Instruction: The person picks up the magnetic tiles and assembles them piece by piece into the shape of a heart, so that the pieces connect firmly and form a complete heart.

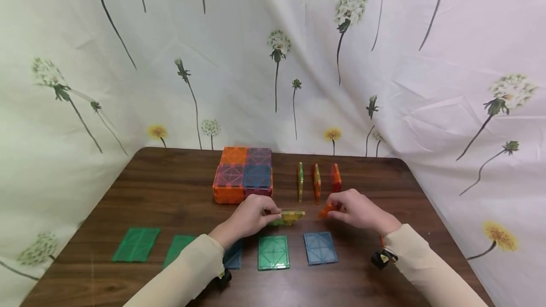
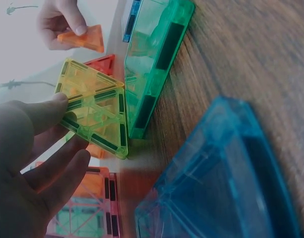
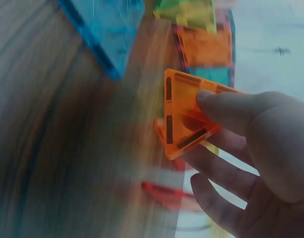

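In the head view my left hand [image 1: 249,219] pinches a pair of triangular magnetic tiles, one yellow [image 2: 85,78] and one yellow-green [image 2: 103,121]. Their edges meet in the left wrist view, thumb on one face and fingers behind. My right hand [image 1: 358,210] holds an orange triangular magnetic tile [image 3: 189,111] between thumb and fingers. A small gap separates the orange tile from the yellow one. Just in front of the hands, a green square tile [image 1: 273,252] and a blue square tile [image 1: 321,248] lie on the table.
A block built of square tiles [image 1: 243,174] stands at the back, left of centre. Right of it several tiles stand on edge: green [image 1: 300,181], orange-yellow [image 1: 317,184] and red [image 1: 336,178]. More green tiles [image 1: 136,244] lie at left. A patterned cloth [image 1: 239,60] hangs behind.
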{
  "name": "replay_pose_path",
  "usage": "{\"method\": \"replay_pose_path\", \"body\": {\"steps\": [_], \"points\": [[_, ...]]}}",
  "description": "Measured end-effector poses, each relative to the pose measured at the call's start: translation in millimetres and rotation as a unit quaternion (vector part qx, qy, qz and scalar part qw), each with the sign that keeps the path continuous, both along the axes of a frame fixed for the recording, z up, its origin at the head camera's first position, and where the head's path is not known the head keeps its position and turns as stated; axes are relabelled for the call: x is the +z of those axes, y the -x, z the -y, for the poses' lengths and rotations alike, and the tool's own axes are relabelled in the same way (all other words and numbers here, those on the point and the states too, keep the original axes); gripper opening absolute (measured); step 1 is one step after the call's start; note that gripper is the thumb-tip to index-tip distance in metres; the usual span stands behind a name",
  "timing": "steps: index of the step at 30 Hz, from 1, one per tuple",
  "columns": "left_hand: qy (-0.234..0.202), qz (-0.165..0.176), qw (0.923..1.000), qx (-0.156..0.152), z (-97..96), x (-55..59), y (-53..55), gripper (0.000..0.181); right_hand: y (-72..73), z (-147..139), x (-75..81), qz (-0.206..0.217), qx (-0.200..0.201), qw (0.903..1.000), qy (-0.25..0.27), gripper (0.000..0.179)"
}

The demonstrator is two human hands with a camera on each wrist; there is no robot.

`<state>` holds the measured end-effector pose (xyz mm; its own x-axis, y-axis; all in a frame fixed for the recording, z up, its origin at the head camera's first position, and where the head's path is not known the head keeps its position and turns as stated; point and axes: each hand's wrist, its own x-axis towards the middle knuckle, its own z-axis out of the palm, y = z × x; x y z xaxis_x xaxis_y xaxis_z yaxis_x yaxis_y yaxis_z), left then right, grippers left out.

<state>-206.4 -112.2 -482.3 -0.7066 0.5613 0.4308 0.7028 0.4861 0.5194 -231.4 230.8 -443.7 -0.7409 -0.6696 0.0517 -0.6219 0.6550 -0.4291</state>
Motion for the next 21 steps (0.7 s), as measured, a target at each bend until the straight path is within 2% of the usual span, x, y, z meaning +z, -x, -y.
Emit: {"method": "replay_pose_path", "body": {"steps": [5, 11, 21], "points": [[-0.001, 0.01, 1.0, 0.001, 0.4, -1.5, -3.6, 0.004, -2.4, 20, -11.2, -0.02, 0.021, 0.9993, -0.023, 0.011], [-0.005, 0.006, 1.0, 0.005, 1.0, -1.2, -4.2, 0.004, -1.4, 36, -20.7, -0.016, 0.027, 0.9988, -0.038, 0.009], [0.0, 0.001, 1.0, 0.005, -2.1, 0.3, -2.4, 0.006, -2.0, 50, -18.9, -0.039, 0.036, 0.9977, -0.042, 0.009]]}}
